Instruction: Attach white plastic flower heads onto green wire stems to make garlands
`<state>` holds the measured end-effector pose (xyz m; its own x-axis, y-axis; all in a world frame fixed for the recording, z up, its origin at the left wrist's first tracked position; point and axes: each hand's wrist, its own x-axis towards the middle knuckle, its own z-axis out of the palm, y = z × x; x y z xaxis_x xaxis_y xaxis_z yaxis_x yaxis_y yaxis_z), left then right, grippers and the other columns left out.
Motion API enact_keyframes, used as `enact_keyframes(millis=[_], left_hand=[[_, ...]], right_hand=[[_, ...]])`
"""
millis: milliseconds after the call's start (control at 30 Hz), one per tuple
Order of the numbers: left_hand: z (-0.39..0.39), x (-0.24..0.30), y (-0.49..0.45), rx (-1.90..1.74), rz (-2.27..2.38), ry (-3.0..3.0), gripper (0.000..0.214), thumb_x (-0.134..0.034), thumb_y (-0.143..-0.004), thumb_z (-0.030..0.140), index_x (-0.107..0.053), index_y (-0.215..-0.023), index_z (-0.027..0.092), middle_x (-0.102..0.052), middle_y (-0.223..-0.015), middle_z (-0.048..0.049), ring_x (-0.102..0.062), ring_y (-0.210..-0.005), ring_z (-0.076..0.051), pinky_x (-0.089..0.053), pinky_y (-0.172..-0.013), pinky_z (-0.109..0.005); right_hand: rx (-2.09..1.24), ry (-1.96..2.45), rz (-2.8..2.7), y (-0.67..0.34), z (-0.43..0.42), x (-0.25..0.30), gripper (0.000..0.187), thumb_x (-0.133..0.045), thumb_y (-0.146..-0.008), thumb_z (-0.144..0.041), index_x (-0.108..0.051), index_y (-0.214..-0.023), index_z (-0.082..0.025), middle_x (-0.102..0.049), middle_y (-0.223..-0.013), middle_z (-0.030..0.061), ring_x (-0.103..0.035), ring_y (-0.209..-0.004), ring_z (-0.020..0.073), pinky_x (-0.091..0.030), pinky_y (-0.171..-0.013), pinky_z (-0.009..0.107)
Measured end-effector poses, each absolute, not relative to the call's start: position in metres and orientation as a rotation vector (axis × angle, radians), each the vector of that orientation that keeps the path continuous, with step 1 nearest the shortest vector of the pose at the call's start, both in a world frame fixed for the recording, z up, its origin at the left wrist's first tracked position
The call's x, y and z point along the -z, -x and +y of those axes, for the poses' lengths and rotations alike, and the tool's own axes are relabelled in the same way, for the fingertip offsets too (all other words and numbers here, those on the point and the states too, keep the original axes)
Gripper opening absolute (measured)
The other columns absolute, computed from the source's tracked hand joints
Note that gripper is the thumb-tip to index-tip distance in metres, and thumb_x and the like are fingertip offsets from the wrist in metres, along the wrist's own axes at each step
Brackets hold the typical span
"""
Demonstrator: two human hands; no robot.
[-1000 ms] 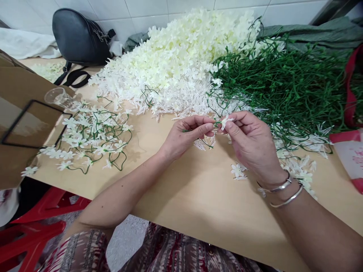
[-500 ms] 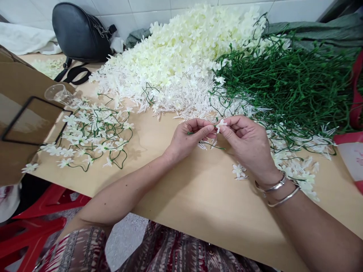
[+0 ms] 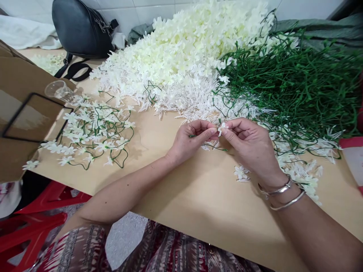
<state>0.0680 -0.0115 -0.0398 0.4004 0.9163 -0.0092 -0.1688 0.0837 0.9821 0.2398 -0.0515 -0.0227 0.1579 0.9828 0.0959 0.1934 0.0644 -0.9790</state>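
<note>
Over the middle of the table, my left hand (image 3: 192, 139) is closed in a pinch on a green plastic stem (image 3: 217, 147), part of which sticks out below the fingers. My right hand (image 3: 251, 145) pinches a small white artificial flower (image 3: 222, 128) between thumb and fingertips. The flower and the stem meet where the two hands nearly touch; the exact joint is hidden by the fingers. Beyond the hands spreads a big heap of cream-white flower heads (image 3: 181, 49) with white thin pieces (image 3: 195, 96) along its front. To the right lies a pile of green stems (image 3: 295, 87).
Flowers on green stems (image 3: 96, 128) lie in a loose group at the left. Behind them stand a clear plastic cup (image 3: 58, 90), a cardboard box (image 3: 19, 113) and a black bag (image 3: 81, 32). A few loose flowers (image 3: 241, 172) rest near my right wrist. Red stools (image 3: 42, 226) are below.
Both hands keep their pinch on the flower and stem, with only a tiny shift of the fingers. The whole view has moved slightly.
</note>
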Motion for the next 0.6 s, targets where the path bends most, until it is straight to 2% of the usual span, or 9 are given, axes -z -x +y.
enact_keyframes(millis=[367,600], left_hand=[[-0.013,0.041,-0.068,-0.964,0.762,-1.216,0.041,-0.085,-0.082,0.056,-0.074,-0.087,0.017,-0.077,-0.08,-0.0026,-0.072,-0.078,-0.015,-0.06,-0.082,-0.031],[-0.011,0.041,-0.07,-0.945,0.788,-1.188,0.046,-0.088,-0.077,0.059,-0.075,-0.087,0.017,-0.077,-0.082,-0.0049,-0.075,-0.082,-0.018,-0.06,-0.083,-0.033]], right_hand=[[-0.96,1.354,-1.264,-0.24,-0.052,0.024,0.01,-0.078,-0.085,-0.031,-0.071,-0.083,-0.025,-0.066,-0.069,-0.001,-0.053,-0.057,0.0134,-0.042,-0.05,0.026],[-0.984,1.304,-1.225,-0.241,-0.047,0.033,0.018,-0.083,-0.082,-0.037,-0.071,-0.082,-0.024,-0.067,-0.069,-0.0023,-0.056,-0.059,0.0137,-0.045,-0.052,0.026]])
